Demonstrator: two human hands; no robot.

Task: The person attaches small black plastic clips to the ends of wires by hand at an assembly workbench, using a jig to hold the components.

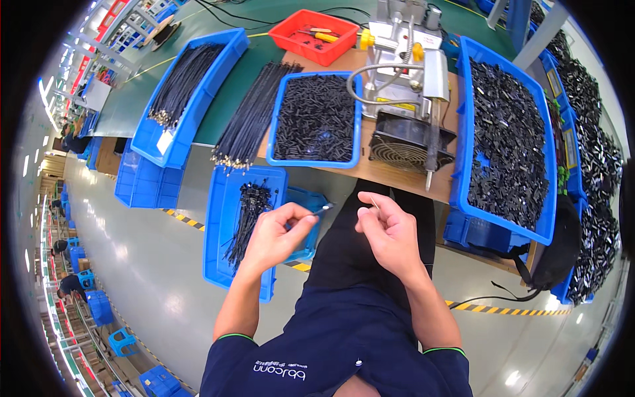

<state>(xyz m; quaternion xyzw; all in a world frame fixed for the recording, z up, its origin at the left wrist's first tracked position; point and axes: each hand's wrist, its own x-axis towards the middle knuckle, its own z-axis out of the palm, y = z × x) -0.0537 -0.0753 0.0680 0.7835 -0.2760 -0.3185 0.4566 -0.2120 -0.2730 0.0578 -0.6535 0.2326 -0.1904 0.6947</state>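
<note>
Over my lap, my left hand (281, 233) is closed in a pinch, thumb against forefinger. Close to its fingertips shows a small silvery tip (325, 208); what the fingers hold is too small to name. My right hand (390, 233) is also closed, with a thin brass-coloured pin (375, 201) between thumb and forefinger. Beyond the hands, a blue tray (272, 159) of short black pieces sits on the bench edge. Left of it lies a bundle of black cables (248, 119) with brass-coloured ends. Below that, a blue bin (213, 258) holds more black cables (250, 218).
A bench machine (403, 59) stands behind a black fan (407, 142), with a pen-shaped tool (431, 155) hanging beside it. At right is a large blue bin (460, 132) of black parts. A red tray (281, 36) and another blue cable bin (198, 126) stand farther back.
</note>
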